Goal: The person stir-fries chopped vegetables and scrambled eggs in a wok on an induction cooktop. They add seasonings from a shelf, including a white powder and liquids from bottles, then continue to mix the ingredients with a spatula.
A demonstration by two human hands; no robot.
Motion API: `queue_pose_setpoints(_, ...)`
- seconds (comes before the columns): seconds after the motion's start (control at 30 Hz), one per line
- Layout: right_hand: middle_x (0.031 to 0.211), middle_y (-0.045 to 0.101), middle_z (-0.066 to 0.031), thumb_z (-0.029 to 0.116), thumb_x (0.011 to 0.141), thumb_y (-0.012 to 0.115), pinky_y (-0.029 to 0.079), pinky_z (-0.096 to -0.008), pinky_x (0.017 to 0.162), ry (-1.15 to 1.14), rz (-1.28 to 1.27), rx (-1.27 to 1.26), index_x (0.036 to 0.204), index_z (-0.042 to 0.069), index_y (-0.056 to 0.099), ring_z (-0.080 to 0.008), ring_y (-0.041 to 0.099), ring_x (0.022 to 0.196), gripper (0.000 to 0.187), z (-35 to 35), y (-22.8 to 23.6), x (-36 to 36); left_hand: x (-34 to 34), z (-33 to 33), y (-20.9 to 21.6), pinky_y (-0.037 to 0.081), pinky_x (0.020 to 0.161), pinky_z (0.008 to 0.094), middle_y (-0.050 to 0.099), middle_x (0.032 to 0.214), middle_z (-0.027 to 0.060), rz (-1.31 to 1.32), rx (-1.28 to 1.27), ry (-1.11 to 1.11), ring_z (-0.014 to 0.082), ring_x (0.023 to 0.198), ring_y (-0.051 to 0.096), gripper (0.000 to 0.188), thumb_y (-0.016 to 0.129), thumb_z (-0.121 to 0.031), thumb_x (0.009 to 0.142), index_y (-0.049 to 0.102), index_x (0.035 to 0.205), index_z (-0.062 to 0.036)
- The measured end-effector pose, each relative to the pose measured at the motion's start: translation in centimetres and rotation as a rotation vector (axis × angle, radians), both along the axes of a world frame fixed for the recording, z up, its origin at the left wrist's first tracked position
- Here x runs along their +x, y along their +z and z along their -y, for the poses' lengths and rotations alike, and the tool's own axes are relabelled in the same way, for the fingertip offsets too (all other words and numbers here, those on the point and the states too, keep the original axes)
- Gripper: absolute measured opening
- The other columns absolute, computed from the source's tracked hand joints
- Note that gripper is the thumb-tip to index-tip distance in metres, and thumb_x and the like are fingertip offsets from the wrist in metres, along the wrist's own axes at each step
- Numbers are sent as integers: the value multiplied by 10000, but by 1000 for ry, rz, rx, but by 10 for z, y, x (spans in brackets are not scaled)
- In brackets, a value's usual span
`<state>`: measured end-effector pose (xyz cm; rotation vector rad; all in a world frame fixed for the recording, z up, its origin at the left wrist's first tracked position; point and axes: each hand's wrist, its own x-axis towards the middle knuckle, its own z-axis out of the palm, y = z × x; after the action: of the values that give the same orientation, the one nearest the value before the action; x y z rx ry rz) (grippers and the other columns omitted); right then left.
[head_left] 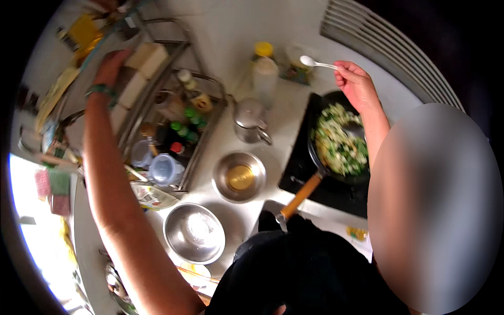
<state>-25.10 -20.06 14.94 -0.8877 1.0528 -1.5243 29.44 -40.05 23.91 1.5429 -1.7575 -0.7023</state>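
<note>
My right hand (358,86) pinches the handle of a small white spoon (308,61), held beyond the far edge of a black wok (314,152). Chopped pale and green vegetables (336,142) fill the wok, and a metal ladle or turner head (354,130) rests among them. The wok's wooden handle (303,195) points toward me. My left arm stretches to the far left, where my left hand (111,67), with a green band at its wrist, is beside light boxy containers (144,59) on the rack's upper level. Its fingers are smeared by motion, so their grip is unclear.
A metal rack (202,152) holds bottles and lidded tubs (165,169). Beside it stand a metal pot with a spout (250,119), a steel bowl with yellow liquid (239,177) and another steel bowl (194,233). A yellow-capped bottle (263,50) stands behind. The wok sits on a black cooktop (296,176).
</note>
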Motion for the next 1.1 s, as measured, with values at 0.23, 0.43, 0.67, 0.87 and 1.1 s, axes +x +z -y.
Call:
queue_pose_setpoints(0.23,810,584,-29,63,902,566,414,-209,636,-366,-308,324,1003,2,614,-92,505,698,128,-154,-71,-102,8,28,-2,353,984,350,502,1298,105,-20,83,61,239,1152,477,793,639,-573,768,472,1350,-60)
queue_pose_setpoints(0.43,807,622,-6,50,903,568,436,-203,632,-309,-467,385,980,28,648,-76,535,683,113,-165,-113,-86,35,50,-4,360,961,333,511,1288,99,-51,85,77,220,1153,481,787,644,-573,769,476,1350,-70)
queue_pose_setpoints(0.67,812,613,5,69,905,574,436,-198,645,-554,-423,379,985,38,646,-60,528,696,112,-196,-115,-109,37,46,-8,363,972,346,501,1306,83,-80,68,24,218,1167,478,735,636,-535,792,475,1353,-87)
queue_pose_setpoints(0.87,802,617,0,45,889,585,453,-239,664,-573,-826,360,968,40,637,-89,552,711,94,-236,-108,-90,32,47,-6,344,1010,358,453,1367,98,-54,120,56,239,1228,448,716,607,-526,816,456,1372,-101)
queue_pose_setpoints(1.1,848,574,-139,-12,822,562,479,-398,706,-509,-1640,127,916,36,601,-356,582,814,113,-226,-68,-64,27,48,-4,328,1030,365,433,1393,95,-93,145,96,244,1246,437,734,602,-544,819,445,1381,-99)
